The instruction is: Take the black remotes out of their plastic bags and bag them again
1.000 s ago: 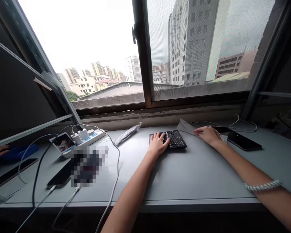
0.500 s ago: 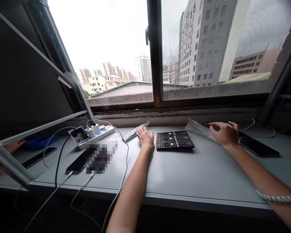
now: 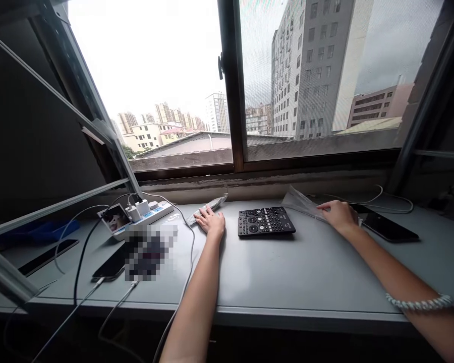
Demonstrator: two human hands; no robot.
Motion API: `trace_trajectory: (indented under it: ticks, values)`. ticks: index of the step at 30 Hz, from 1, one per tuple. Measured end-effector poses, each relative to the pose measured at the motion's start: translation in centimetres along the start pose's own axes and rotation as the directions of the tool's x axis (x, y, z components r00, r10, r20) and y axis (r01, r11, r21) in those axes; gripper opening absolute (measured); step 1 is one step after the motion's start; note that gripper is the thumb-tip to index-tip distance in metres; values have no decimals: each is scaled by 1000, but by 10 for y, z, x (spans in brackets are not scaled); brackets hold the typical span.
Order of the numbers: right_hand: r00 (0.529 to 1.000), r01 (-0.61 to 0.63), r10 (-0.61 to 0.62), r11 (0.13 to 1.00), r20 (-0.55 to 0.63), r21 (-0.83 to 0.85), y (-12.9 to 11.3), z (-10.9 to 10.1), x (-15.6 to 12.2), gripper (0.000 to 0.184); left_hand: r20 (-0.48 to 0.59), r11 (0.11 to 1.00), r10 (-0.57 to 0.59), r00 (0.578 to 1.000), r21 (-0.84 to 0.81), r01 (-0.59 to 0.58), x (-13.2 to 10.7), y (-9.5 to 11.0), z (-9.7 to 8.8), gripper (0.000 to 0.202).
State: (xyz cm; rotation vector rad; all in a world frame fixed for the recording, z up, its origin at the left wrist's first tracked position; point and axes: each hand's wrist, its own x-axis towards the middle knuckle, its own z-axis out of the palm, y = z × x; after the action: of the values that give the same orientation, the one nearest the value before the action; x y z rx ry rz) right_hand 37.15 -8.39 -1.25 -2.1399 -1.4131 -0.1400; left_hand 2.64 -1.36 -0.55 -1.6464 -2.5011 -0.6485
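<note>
My left hand (image 3: pixel 211 222) lies flat, fingers spread, on a clear plastic sleeve (image 3: pixel 220 200) that has something dark and long inside, partly hidden by the hand. To its right, several black remote controls (image 3: pixel 265 222) lie side by side in a block, buttons up. My right hand (image 3: pixel 339 216) rests over the right end of another clear plastic sleeve (image 3: pixel 300 202); a finger points left along it, and the other fingers are partly hidden. Just right of this hand lies a black phone (image 3: pixel 390 227), screen up.
At left, a white power strip (image 3: pixel 151 217) holds several plugs, and a phone (image 3: pixel 113 259) has a cable attached. A grey cable (image 3: pixel 191 252) crosses the desk (image 3: pixel 272 277) beside my left arm. Metal frame posts (image 3: pixel 102 116) stand at the left, a window behind.
The view has shifted, so everything sits slightly further left. My right hand has lowered onto the plastic sleeve, its raised fingers folding down. My left hand stays on its sleeve.
</note>
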Motion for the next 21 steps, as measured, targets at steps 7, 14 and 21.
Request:
trace_trajectory:
  ticks: [7,14,21]
  values:
    - [998,47,-47,999,30,15,2,6,1,29,-1,994,16,1000,105,-16,2,0,-5,63]
    - [984,72,-59,995,-167,71,-10,-5,-1,40,13,988,27,1000,151,-29,3,0,-5,66]
    - [993,114,-114,993,11,-19,-8,3,3,23,50,985,20,999,168,-28,3,3,-6,68]
